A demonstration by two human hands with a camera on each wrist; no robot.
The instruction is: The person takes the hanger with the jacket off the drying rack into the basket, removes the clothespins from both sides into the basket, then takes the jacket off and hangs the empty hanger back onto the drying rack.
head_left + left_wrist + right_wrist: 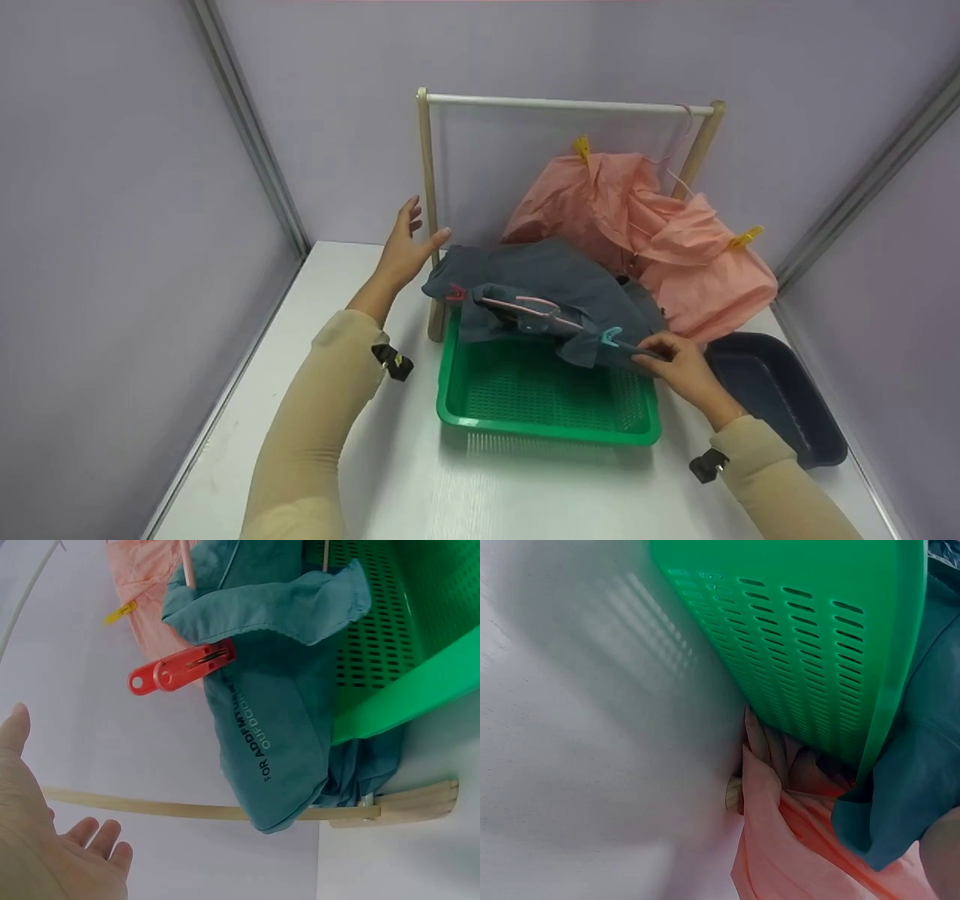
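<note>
A grey-teal shirt on a pink hanger lies draped over the back rim of a green slotted basket. A red clip is clamped on its left end and a teal clip near its right end. My right hand pinches the shirt's right edge just beside the teal clip. My left hand is held up with straight fingers beside the rack's left wooden post, holding nothing. In the left wrist view the palm is spread, with the red clip and the shirt ahead of it.
A pink garment hangs from the rack's white bar, pinned with yellow clips. A dark blue basin sits at the right on the white table. Lilac walls close in on three sides.
</note>
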